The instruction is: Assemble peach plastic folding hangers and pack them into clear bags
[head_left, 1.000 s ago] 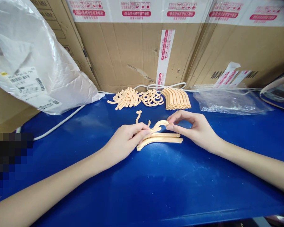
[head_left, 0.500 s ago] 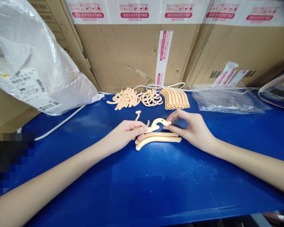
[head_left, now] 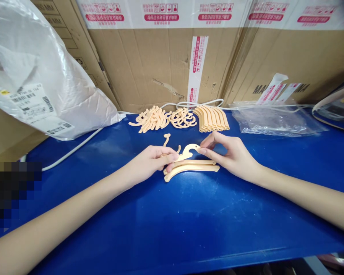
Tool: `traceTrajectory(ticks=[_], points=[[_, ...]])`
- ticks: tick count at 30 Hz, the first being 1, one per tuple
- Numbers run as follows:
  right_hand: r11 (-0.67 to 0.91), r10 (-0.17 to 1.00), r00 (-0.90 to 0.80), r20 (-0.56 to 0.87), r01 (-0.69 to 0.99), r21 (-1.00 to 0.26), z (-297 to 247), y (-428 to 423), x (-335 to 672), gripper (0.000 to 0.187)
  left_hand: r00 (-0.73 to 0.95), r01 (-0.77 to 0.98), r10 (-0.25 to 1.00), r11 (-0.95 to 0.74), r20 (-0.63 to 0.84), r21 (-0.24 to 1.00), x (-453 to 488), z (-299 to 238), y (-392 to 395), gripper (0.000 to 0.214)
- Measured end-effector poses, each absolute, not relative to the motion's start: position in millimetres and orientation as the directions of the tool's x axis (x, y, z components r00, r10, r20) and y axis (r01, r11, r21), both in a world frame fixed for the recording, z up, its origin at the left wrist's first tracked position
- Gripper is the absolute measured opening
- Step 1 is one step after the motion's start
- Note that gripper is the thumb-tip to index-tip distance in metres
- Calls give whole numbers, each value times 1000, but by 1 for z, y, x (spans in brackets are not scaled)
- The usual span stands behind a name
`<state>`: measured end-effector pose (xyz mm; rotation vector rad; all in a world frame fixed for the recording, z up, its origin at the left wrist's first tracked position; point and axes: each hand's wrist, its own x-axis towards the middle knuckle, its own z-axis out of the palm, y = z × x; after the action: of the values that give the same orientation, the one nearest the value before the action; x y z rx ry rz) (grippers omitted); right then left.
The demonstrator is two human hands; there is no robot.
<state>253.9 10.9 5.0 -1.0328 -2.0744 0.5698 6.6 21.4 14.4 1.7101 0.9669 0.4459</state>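
Observation:
Between my two hands is a cream plastic hook piece (head_left: 189,149), curved like a bird's neck and head, with a small dark hole near its narrow end. My left hand (head_left: 150,162) pinches the wide end between thumb and fingers. At the narrow end, my right hand (head_left: 232,152) has thumb and fingertips closed on the tip, covering it. Just beneath lie two long curved bars of the same cream plastic, a front bar (head_left: 190,169) and a rear bar (head_left: 200,162), side by side on the blue table. A small curved piece (head_left: 166,140) lies behind my left hand, partly hidden.
Along the back of the blue table (head_left: 172,225) sit a heap of cream pieces (head_left: 153,119), a pile of small hooks (head_left: 182,119) and stacked curved bars (head_left: 213,119). A clear plastic bag (head_left: 278,120), a white sack (head_left: 60,88) and cardboard boxes (head_left: 160,68) stand around them.
My right fingertips have shifted slightly left along the hook piece and now cover its narrow tip, which showed before. My left hand keeps its pinch with almost no movement.

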Motion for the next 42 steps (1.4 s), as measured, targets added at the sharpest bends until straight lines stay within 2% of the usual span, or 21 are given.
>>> traceTrajectory(ticks=[7,15,22,28,32,35,38,42], points=[[553,813,-460,358,415,-722,3,15,255,21,594,383,784,-83,-176,920,5,15,21,36],[583,796,-467,386,418,-696,0,15,256,19,588,363,793,-83,-159,928,6,13,21,31],[587,796,-477,374,456,-668,1,15,256,29,571,370,813,-135,-111,919,8,14,17,31],[549,814,-467,345,427,-719,3,15,255,32,579,382,808,-149,-110,912,7,14,17,33],[484,852,-419,314,397,-780,2,18,255,32,518,385,852,-148,-81,911,9,13,17,26],[454,874,-374,310,401,-796,2,23,257,32,427,375,904,-187,10,908,8,11,17,26],[431,886,-371,279,435,-790,4,30,265,32,358,468,920,-327,163,821,6,7,18,23],[428,877,-430,216,492,-758,5,46,280,38,381,653,870,-493,313,575,2,6,16,17]])
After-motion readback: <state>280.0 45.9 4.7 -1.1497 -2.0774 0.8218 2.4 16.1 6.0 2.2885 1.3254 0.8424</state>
